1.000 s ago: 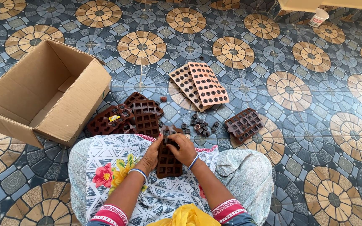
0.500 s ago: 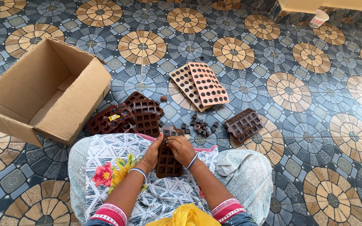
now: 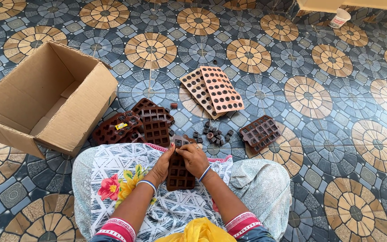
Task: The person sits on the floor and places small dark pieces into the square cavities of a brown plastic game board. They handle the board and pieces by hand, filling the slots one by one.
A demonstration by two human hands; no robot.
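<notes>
Brown mould point(image 3: 178, 172) gripped by left hand point(image 3: 163, 165) and right hand point(image 3: 193, 159), loose chocolates point(image 3: 213, 135) beyond.

Brown mould tray point(image 3: 179, 172) flat on lap

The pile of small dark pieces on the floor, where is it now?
In the head view, the pile of small dark pieces lies on the tiled floor just ahead of the right hand, between the brown mould stack and a lone brown mould.

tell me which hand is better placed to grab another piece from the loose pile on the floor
Probably the right hand: the loose pieces lie just ahead on its side, while the left hand steadies the brown mould on the lap.
</notes>
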